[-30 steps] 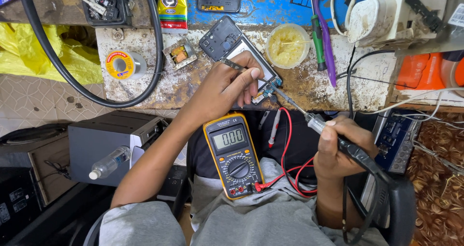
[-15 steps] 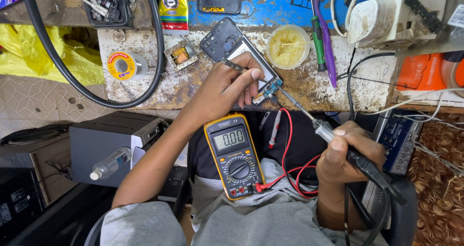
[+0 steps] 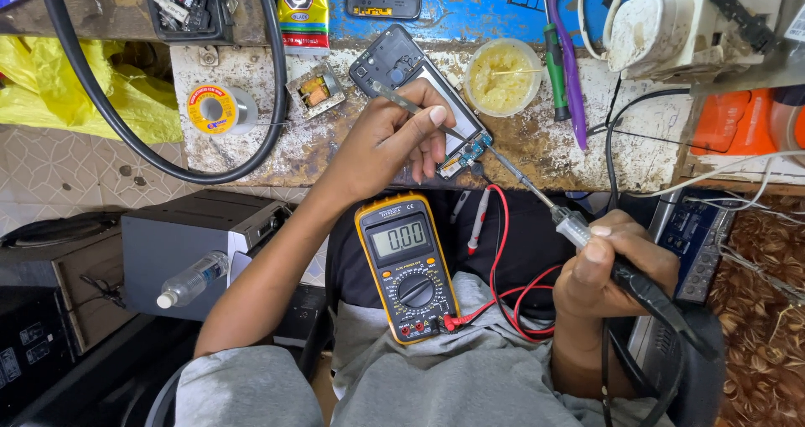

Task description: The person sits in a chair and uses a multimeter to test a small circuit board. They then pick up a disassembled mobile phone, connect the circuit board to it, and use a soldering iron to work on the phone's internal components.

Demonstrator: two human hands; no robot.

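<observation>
Soldering at the near end of an opened phone (image 3: 419, 87), flat on the scarred bench edge (image 3: 537, 154), far side of the lap. Left hand (image 3: 394, 137) closed on thin tweezers (image 3: 402, 101), pinning the phone. Right hand (image 3: 616, 263) wrapped tight around a soldering iron (image 3: 579, 226), tip touching the small board (image 3: 470, 152) at the phone's near end. Yellow multimeter (image 3: 408, 268) resting on the lap. Probably next: steady tip contact on the joint, tweezers holding firm.
</observation>
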